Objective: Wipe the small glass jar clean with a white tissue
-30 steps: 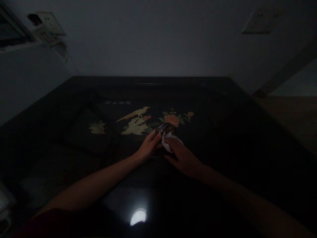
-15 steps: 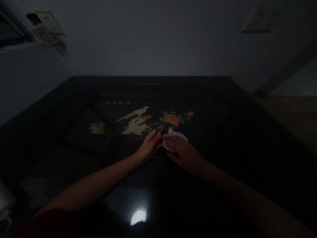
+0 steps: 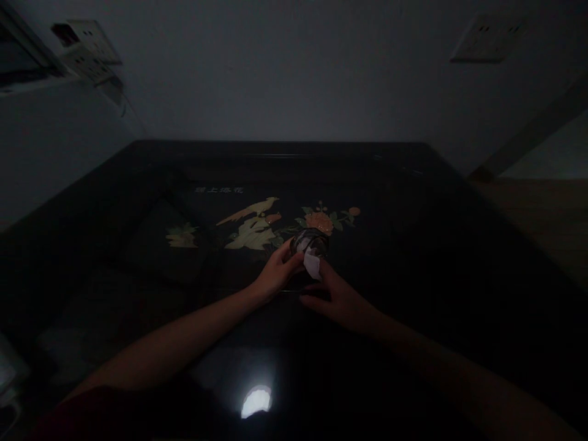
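In the dim head view, my left hand (image 3: 275,272) is closed round the side of a dark, see-through glass cup (image 3: 316,237), its mouth tilted toward me. A white tissue (image 3: 312,266) lies partly inside the cup and hangs out over the near rim. My right hand (image 3: 337,294) is at the cup's near right side, its fingertips on the tissue; the lower fingers and thumb are apart. How deep the fingers reach is hard to see in the dark.
Both hands are above a glossy black tabletop (image 3: 220,331) with an inlaid bird and flower picture (image 3: 250,233). A pale wall (image 3: 285,79) stands behind it, with sockets at left (image 3: 94,43) and right (image 3: 489,40). A bright lamp reflection shows near the front.
The tissue, spread over the cup's near right side before, is now mostly inside the cup. My right hand has drawn slightly down and left. The cup's mouth has turned more toward me.
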### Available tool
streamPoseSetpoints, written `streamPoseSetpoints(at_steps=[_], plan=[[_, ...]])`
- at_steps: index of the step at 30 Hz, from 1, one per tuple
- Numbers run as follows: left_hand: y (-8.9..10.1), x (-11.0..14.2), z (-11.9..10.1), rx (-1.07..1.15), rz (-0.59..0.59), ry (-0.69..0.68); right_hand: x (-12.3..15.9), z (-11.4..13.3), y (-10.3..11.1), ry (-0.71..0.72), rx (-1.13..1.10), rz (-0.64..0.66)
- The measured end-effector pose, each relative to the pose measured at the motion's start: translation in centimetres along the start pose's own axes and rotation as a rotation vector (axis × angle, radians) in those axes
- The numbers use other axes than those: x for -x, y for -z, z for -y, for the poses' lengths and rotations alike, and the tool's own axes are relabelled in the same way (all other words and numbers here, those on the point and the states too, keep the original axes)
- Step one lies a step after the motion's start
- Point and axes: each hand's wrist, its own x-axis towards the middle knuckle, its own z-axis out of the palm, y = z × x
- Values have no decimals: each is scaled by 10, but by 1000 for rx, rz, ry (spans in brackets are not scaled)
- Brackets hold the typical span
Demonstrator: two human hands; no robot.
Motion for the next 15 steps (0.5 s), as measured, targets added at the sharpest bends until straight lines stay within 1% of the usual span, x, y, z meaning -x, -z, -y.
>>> streamPoseSetpoints(at_steps=[4,7,9,12,15], plan=[[0,0,1,59,1,10,-4,-7,8,110,376,-40],[1,-1,2,80,22,-2,-7,-6,18,175,608,-19],[2,-2,4,77,32,-7,-9,-3,25,204,741,20],[4,-2,6,68,7,10,-11,1,32,236,911,67],[3,-3,4,101,8,26,-12,3,35,264,969,80]])
